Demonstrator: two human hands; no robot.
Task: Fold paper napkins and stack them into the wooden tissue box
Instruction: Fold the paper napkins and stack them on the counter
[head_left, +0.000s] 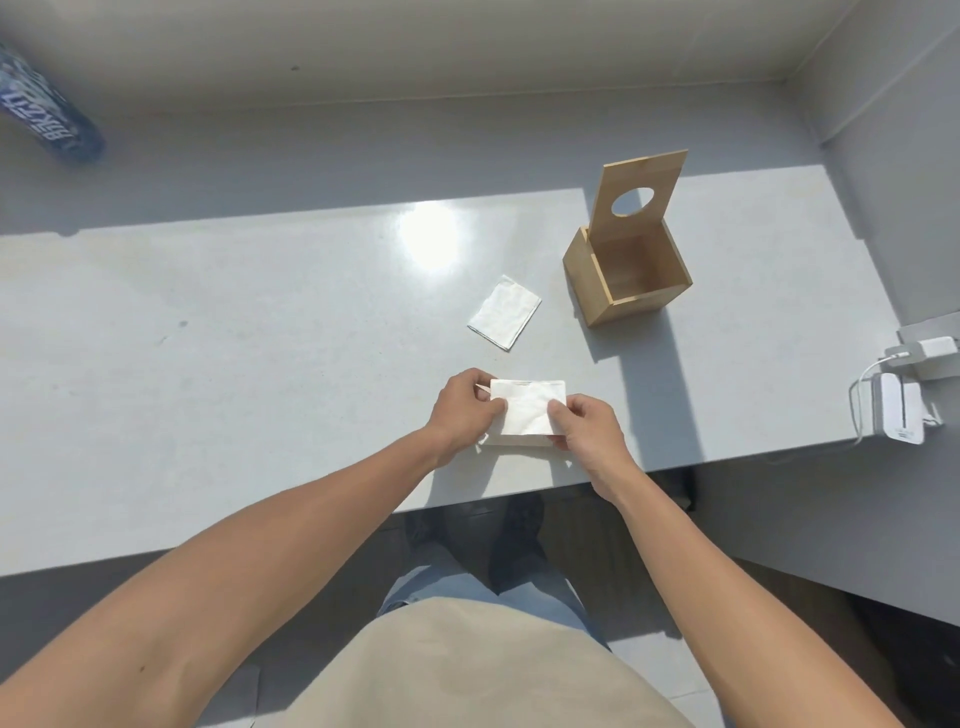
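Observation:
A white paper napkin (527, 408) is held between both hands just above a small stack of napkins (519, 440) near the table's front edge. My left hand (465, 410) pinches its left edge, and my right hand (587, 428) pinches its lower right corner. A second napkin (504, 318), folded into a rectangle, lies flat on the table farther back. The wooden tissue box (597, 291) stands at the right with its lid (641, 182) raised upright; the lid has a round hole. The box interior looks empty.
The white table (260, 338) ends at a front edge just below my hands. A white charger and cable (898, 410) sit at the table's right end. A blue patterned cylinder (47, 109) lies at the far left. A bright sun glare marks the tabletop middle.

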